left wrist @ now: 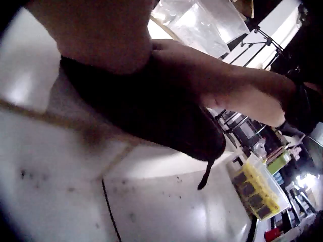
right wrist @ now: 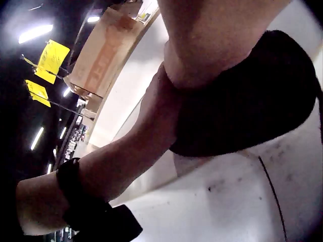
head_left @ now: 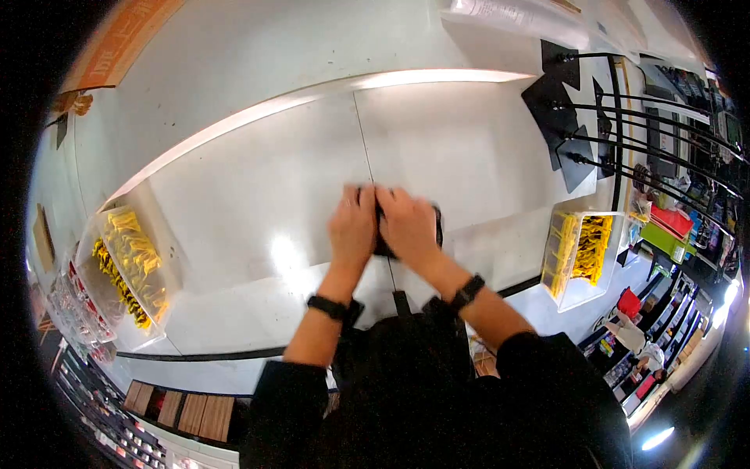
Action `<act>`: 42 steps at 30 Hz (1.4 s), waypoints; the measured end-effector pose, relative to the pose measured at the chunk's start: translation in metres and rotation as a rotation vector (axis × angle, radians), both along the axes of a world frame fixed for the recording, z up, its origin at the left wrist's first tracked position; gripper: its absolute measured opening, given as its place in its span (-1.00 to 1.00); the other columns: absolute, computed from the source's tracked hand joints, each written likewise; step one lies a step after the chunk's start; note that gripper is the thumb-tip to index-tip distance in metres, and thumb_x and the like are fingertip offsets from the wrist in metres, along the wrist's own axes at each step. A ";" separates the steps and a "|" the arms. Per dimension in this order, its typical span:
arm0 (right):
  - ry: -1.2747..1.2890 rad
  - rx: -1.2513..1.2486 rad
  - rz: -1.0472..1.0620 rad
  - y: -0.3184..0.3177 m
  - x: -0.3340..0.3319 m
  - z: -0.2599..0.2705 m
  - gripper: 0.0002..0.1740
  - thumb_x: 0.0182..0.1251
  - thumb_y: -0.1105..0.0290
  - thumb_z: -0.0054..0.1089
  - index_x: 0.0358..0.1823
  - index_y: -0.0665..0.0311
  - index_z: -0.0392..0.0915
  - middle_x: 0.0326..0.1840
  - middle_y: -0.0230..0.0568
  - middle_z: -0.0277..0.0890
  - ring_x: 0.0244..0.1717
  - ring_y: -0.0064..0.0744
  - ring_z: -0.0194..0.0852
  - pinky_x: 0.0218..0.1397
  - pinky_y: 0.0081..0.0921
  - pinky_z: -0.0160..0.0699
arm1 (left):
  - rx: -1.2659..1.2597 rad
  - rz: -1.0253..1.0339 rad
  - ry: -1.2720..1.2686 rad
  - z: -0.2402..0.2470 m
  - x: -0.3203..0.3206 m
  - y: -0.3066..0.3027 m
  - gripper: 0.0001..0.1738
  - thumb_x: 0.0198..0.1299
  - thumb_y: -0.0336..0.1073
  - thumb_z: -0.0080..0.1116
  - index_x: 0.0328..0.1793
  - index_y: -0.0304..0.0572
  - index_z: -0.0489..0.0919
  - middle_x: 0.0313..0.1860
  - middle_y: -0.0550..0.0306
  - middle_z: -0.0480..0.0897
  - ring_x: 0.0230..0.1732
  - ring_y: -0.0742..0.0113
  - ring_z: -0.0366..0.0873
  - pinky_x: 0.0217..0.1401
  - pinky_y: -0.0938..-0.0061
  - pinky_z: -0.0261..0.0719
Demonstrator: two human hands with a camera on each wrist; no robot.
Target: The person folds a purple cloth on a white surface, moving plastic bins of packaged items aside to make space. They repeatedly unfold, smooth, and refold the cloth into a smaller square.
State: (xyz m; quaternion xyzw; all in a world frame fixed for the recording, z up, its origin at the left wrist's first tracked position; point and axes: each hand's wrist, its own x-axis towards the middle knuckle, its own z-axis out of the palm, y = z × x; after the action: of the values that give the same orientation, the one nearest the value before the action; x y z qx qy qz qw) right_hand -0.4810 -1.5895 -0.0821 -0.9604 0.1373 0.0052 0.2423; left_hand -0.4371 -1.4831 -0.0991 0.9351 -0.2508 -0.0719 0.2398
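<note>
Over the middle of the white table (head_left: 250, 187), both hands hold a black, round-ended pouch (right wrist: 252, 101) between them. My left hand (head_left: 353, 227) grips its left side, and my right hand (head_left: 410, 227) lies over the right part, with the pouch's edge showing past the knuckles. The fingertips of both hands meet near the top of the pouch and are blurred in the head view. A short dark cord (left wrist: 205, 175) hangs from one end of it in the left wrist view. Much of the pouch is hidden beneath the hands.
Clear bins with yellow-and-black items stand left (head_left: 160, 332) and right (head_left: 574, 295). Black stand plates (head_left: 547, 109) with thin rods are at the right rear. A raised light strip (head_left: 312, 91) crosses the back; a cardboard box (head_left: 117, 39) sits far left.
</note>
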 end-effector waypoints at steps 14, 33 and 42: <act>0.009 0.047 -0.126 -0.030 0.027 -0.005 -0.68 0.09 0.29 0.23 -0.08 0.10 0.52 -0.35 -0.16 0.52 -0.40 -0.05 0.57 -0.33 -0.15 0.55 | -0.097 0.139 0.164 -0.004 0.028 -0.035 -0.62 0.24 -0.23 0.05 0.16 -0.12 0.43 0.02 -0.10 0.49 -0.19 -0.16 0.60 -0.26 0.07 0.57; -0.105 -0.002 -0.160 -0.047 0.075 -0.007 -0.78 0.16 0.30 0.10 -0.19 0.18 0.55 -0.26 -0.10 0.58 -0.30 0.06 0.57 -0.23 -0.11 0.55 | -0.019 0.142 -0.115 0.007 0.068 -0.062 -0.81 0.21 -0.35 -0.02 -0.06 -0.10 0.48 -0.10 0.00 0.51 -0.25 -0.01 0.60 -0.35 0.20 0.58; 0.023 -0.003 -0.111 -0.048 0.076 -0.009 -0.75 0.10 0.33 0.15 -0.15 0.12 0.57 -0.30 -0.15 0.59 -0.32 -0.03 0.60 -0.29 -0.14 0.58 | 0.005 0.072 0.061 0.001 0.057 -0.055 -0.67 0.23 -0.21 0.02 0.11 -0.07 0.46 0.01 -0.04 0.50 -0.14 -0.14 0.60 -0.29 0.07 0.58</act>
State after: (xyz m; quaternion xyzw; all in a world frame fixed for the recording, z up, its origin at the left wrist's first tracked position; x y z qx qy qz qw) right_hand -0.4054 -1.6373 -0.0908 -0.9516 0.1933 0.0025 0.2390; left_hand -0.3798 -1.5385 -0.0985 0.9414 -0.2094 -0.0925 0.2476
